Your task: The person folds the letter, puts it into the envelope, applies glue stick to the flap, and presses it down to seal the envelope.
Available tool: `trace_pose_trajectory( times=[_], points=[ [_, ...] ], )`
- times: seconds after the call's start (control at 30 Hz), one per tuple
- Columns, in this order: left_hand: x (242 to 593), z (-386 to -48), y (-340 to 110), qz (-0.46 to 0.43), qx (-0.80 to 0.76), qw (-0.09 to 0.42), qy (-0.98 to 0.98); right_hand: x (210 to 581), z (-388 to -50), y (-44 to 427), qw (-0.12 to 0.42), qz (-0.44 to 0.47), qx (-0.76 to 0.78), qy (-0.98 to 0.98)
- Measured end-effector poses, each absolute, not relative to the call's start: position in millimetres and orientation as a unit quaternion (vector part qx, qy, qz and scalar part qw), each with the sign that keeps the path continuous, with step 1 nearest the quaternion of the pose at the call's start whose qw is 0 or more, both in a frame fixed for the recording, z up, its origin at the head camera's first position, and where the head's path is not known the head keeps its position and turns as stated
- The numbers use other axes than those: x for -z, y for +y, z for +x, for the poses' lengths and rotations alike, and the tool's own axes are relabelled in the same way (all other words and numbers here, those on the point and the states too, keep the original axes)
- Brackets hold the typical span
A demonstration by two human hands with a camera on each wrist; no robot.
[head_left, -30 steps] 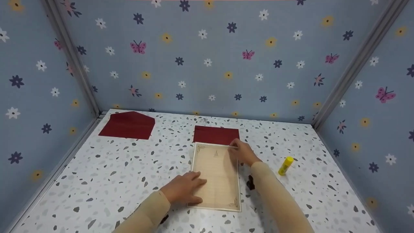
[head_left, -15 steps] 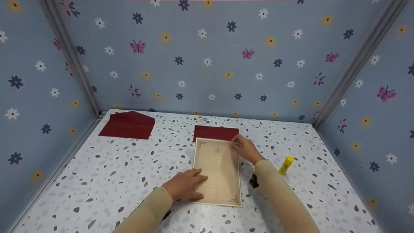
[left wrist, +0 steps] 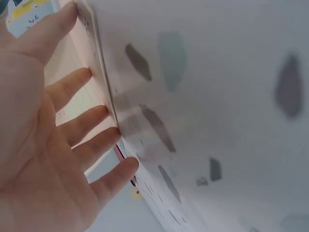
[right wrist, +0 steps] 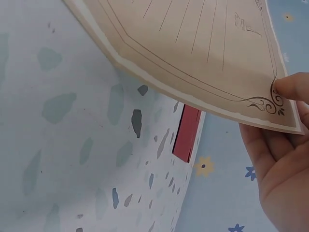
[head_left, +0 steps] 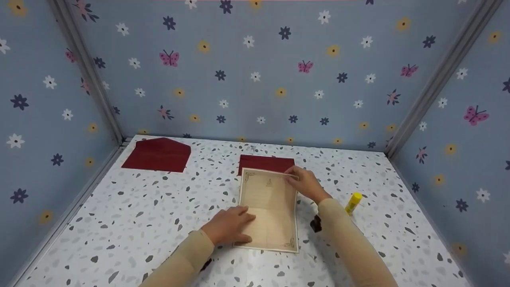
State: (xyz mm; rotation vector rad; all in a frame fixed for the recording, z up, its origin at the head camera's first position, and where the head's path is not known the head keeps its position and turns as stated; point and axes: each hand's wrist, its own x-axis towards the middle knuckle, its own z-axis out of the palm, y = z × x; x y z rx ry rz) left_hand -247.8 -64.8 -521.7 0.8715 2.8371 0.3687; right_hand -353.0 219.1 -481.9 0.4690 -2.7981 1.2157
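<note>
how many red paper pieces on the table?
2: the left piece lies toward the far left corner; the middle piece lies just beyond the cream sheet, which partly covers it from view. More could be hidden underneath.

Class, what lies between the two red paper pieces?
In the head view, only bare speckled tabletop lies between the pointed red piece and the partly covered one.

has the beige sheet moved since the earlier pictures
Yes, the beige sheet has moved forward, its near edge now closer to the red rectangle, which stays put in the head view.
</note>
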Motion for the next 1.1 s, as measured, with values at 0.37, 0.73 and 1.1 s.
trace_pose_trajectory(
  times=[0.37,0.73,1.1],
  points=[
    [520,-240,-63,0.276,-0.102,0.066,0.954,460,-331,232,-0.062,0.257,-0.374,-0.889],
    [518,-243,-73,0.301,-0.125,0.092,0.941,464,-324,243,-0.162,0.296,-0.363,-0.868],
    [519,-244,-78,0.293,-0.147,0.122,0.937,468,-316,247,-0.36,0.245,-0.302,-0.848]
  ],
)
